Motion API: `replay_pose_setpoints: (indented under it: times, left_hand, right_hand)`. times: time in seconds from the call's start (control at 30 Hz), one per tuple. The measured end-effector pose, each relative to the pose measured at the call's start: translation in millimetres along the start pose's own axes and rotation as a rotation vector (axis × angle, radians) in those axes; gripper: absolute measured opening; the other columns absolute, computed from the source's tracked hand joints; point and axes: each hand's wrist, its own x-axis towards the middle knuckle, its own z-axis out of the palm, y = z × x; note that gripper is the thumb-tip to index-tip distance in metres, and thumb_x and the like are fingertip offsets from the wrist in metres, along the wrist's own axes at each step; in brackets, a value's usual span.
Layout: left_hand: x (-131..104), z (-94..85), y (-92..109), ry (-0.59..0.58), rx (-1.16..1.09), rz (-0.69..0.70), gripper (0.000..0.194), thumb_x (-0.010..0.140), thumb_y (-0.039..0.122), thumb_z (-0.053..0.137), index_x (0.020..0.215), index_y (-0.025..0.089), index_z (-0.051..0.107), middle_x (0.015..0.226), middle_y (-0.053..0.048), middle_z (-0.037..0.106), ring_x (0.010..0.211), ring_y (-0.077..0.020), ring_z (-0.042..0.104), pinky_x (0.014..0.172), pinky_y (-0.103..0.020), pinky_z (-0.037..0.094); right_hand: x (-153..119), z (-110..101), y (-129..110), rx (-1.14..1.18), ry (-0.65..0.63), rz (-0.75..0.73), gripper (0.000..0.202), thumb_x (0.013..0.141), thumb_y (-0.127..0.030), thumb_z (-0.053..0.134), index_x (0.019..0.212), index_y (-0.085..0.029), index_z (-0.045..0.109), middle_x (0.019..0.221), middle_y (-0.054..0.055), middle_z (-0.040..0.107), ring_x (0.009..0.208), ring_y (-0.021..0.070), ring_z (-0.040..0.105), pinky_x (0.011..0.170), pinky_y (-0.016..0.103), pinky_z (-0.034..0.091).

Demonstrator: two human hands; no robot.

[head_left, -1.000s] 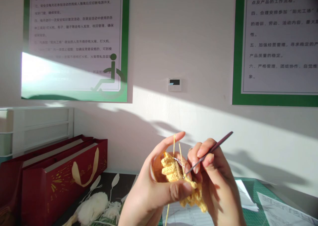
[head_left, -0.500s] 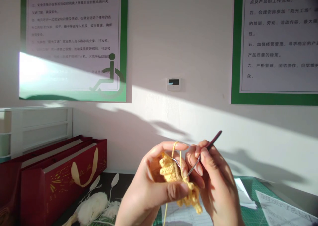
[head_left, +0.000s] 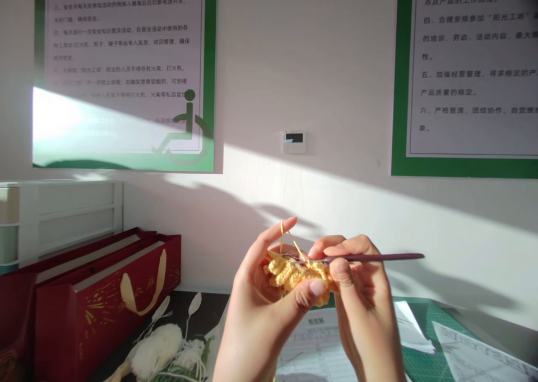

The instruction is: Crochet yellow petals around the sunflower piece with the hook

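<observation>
While the left hand (head_left: 256, 315) pinches the crochet (head_left: 279, 273) above the tabletop (head_left: 205, 309), the right hand (head_left: 367, 303) grips the hook (head_left: 386, 257) near level, long axis across the crochet, tip toward the left hand.

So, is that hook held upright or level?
Nearly level: the hook runs sideways from the right hand, its thin end at the yellow crochet.

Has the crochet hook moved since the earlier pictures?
Yes. Against the white wall panel, the crochet hook has swung from steeply slanted to nearly level, its handle end now lower and farther right.
</observation>
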Motion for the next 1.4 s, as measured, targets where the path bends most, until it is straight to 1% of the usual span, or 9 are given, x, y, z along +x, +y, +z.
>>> replay_pose_setpoints:
  times: [0.13, 0.27, 0.37, 0.47, 0.7, 1.03, 1.2, 1.3, 1.4]
  left_hand:
    - [-0.6, -0.7, -0.9, -0.011, 0.002, -0.025, 0.071, 0.064, 0.018, 0.095, 0.129, 0.027, 0.068, 0.09, -0.001, 0.064, 0.082, -0.0163, 0.065, 0.075, -0.026, 0.055]
    - [-1.1, -1.0, 1.0, -0.05, 0.0, -0.033, 0.067, 0.07, 0.02, 0.091, 0.132, 0.026, 0.066, 0.092, -0.003, 0.067, 0.087, -0.0178, 0.065, 0.079, -0.027, 0.055]
    - [0.7, -1.5, 2.7, -0.024, -0.011, -0.036, 0.066, 0.067, 0.019, 0.093, 0.129, 0.024, 0.069, 0.088, -0.002, 0.069, 0.082, -0.0153, 0.066, 0.075, -0.023, 0.055]
    - [3.9, -2.7, 3.1, -0.013, -0.018, -0.06, 0.067, 0.065, 0.019, 0.094, 0.127, 0.022, 0.07, 0.088, -0.003, 0.07, 0.078, -0.0159, 0.067, 0.072, -0.024, 0.056]
    - [6.8, -3.3, 2.9, -0.004, -0.002, -0.063, 0.07, 0.061, 0.017, 0.095, 0.127, 0.019, 0.07, 0.087, -0.004, 0.07, 0.074, -0.0166, 0.067, 0.068, -0.025, 0.056]
    - [8.2, -4.5, 2.7, -0.027, -0.024, -0.072, 0.079, 0.06, 0.015, 0.095, 0.132, 0.023, 0.067, 0.088, -0.004, 0.072, 0.074, -0.0167, 0.068, 0.066, -0.024, 0.056]
    - [6.4, -2.4, 1.0, -0.07, -0.01, 0.013, 0.069, 0.066, 0.016, 0.092, 0.129, 0.027, 0.067, 0.096, -0.004, 0.071, 0.079, -0.0182, 0.067, 0.067, -0.026, 0.057]
    - [5.0, -0.6, 0.0, -0.032, -0.009, 0.038, 0.065, 0.065, 0.016, 0.092, 0.125, 0.027, 0.069, 0.097, -0.004, 0.071, 0.083, -0.0192, 0.069, 0.07, -0.025, 0.058]
    - [4.5, 0.0, -0.8, 0.009, -0.011, 0.046, 0.065, 0.064, 0.016, 0.093, 0.123, 0.026, 0.07, 0.092, -0.002, 0.068, 0.077, -0.0171, 0.067, 0.065, -0.024, 0.058]
  right_hand:
    - [-2.1, 4.3, 3.3, 0.007, 0.067, -0.033, 0.003, 0.1, -0.031, 0.058, 0.098, -0.029, 0.06, 0.094, 0.001, 0.068, 0.091, 0.0174, 0.068, 0.076, 0.032, 0.056]
    - [-2.1, 4.2, 2.6, 0.034, 0.124, -0.027, 0.004, 0.099, -0.032, 0.06, 0.097, -0.029, 0.062, 0.094, 0.001, 0.068, 0.093, 0.019, 0.069, 0.075, 0.032, 0.056]
    - [-2.1, 3.6, 0.8, 0.024, 0.175, -0.012, 0.005, 0.097, -0.032, 0.062, 0.096, -0.028, 0.063, 0.095, 0.002, 0.069, 0.091, 0.0189, 0.07, 0.073, 0.031, 0.057]
    - [-2.7, 3.8, -0.6, 0.007, 0.204, -0.002, 0.006, 0.096, -0.033, 0.063, 0.096, -0.027, 0.064, 0.096, 0.003, 0.069, 0.088, 0.0192, 0.072, 0.07, 0.031, 0.058]
    - [-3.6, 0.3, -2.4, 0.022, 0.2, 0.053, 0.009, 0.096, -0.036, 0.064, 0.097, -0.028, 0.063, 0.097, 0.003, 0.071, 0.084, 0.0203, 0.074, 0.071, 0.033, 0.06]
    - [-2.7, 0.6, -5.6, -0.038, 0.232, 0.095, 0.015, 0.094, -0.041, 0.066, 0.094, -0.026, 0.062, 0.092, 0.003, 0.07, 0.082, 0.0201, 0.072, 0.068, 0.032, 0.058]
    - [-2.0, 1.6, -6.2, -0.065, 0.215, 0.085, 0.017, 0.095, -0.042, 0.064, 0.092, -0.026, 0.062, 0.095, 0.002, 0.07, 0.087, 0.0192, 0.071, 0.077, 0.034, 0.058]
    - [-1.7, 1.6, -5.2, -0.08, 0.212, 0.062, 0.015, 0.095, -0.041, 0.064, 0.092, -0.026, 0.062, 0.093, 0.002, 0.07, 0.089, 0.0188, 0.07, 0.078, 0.033, 0.059]
    - [-1.9, 0.7, -4.2, -0.06, 0.21, 0.071, 0.015, 0.095, -0.04, 0.064, 0.093, -0.026, 0.062, 0.093, 0.003, 0.071, 0.088, 0.0192, 0.07, 0.074, 0.032, 0.059]
